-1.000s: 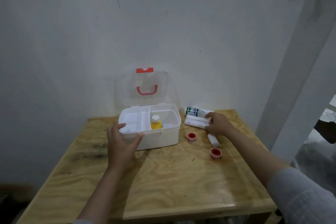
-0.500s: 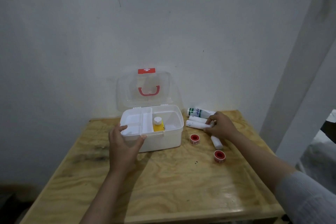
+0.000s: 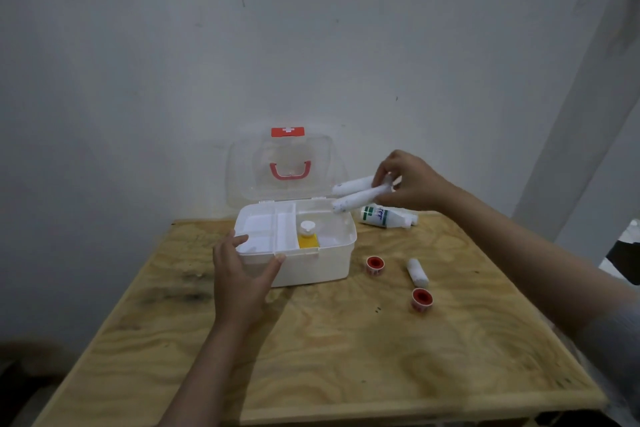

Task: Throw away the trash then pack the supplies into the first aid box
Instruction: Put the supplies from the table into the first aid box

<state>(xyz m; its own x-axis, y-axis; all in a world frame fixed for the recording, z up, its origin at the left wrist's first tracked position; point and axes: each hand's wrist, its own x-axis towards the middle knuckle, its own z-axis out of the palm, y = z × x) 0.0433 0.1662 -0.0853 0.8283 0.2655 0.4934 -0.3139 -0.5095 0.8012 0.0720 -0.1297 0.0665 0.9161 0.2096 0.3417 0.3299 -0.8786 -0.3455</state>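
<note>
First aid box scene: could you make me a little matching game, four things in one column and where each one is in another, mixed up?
Things:
1. yellow bottle
2. two white bandage rolls
3. green-labelled white bottle
4. left hand

Places:
A. lying on the wooden table to the right of the box
B. on the front left rim of the first aid box
C. standing inside the box
D. held in the right hand above the box

Pairs: 1-C, 2-D, 3-A, 4-B
</note>
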